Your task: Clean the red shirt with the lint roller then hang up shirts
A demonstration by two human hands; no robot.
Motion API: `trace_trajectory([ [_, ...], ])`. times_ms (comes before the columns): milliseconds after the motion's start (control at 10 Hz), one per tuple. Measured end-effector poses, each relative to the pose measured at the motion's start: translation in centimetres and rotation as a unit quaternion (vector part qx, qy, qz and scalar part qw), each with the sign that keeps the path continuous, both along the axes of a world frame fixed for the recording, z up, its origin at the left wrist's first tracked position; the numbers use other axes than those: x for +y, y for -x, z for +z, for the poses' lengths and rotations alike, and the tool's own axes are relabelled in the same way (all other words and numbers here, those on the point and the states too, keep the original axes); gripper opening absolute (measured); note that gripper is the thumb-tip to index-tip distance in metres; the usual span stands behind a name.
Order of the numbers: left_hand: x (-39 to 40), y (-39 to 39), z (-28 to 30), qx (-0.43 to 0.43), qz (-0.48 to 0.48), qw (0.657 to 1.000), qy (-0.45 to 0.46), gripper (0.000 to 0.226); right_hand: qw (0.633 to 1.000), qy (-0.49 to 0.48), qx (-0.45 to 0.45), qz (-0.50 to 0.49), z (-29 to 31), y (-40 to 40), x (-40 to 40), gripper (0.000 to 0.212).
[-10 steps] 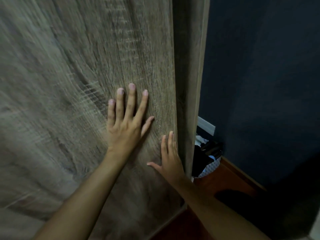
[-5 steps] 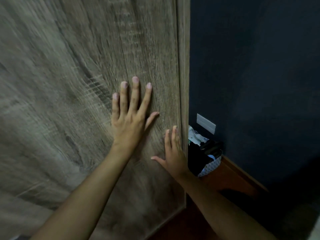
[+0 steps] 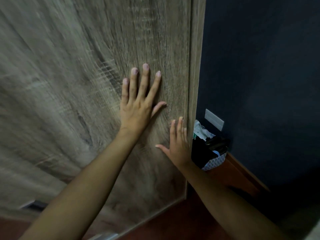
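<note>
left grip (image 3: pixel 136 108) flat on door (image 3: pixel 78 84) | right grip (image 3: pixel 178 142) flat (fingers straight) at door edge

two hands, left hand (image 3: pixel 138 108) and right hand (image 3: pixel 178 144), one wooden door (image 3: pixel 78 84), one basket (image 3: pixel 214 160)

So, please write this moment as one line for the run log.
phase: at wardrobe door | left hand: flat on wooden door | right hand: flat near door edge | red shirt, lint roller: not in view
</note>
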State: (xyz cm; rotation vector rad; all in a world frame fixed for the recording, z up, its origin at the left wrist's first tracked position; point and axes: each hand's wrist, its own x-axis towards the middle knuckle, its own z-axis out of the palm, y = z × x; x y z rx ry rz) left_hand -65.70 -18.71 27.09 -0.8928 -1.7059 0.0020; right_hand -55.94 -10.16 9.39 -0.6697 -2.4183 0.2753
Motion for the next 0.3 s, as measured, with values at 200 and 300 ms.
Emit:
trace_trajectory([
  [200,-1.3,-1.6,1.2,-0.079,-0.016,0.995,0.066,0.078,0.998,0.005,-0.060,-0.029,2.1,-1.9,-0.8,0.096],
  [300,-3.2,-2.4,1.9,-0.119,-0.009,0.988,0.102,0.079,0.998,0.016,-0.062,0.000,3.6,-4.1,-1.3,0.080],
])
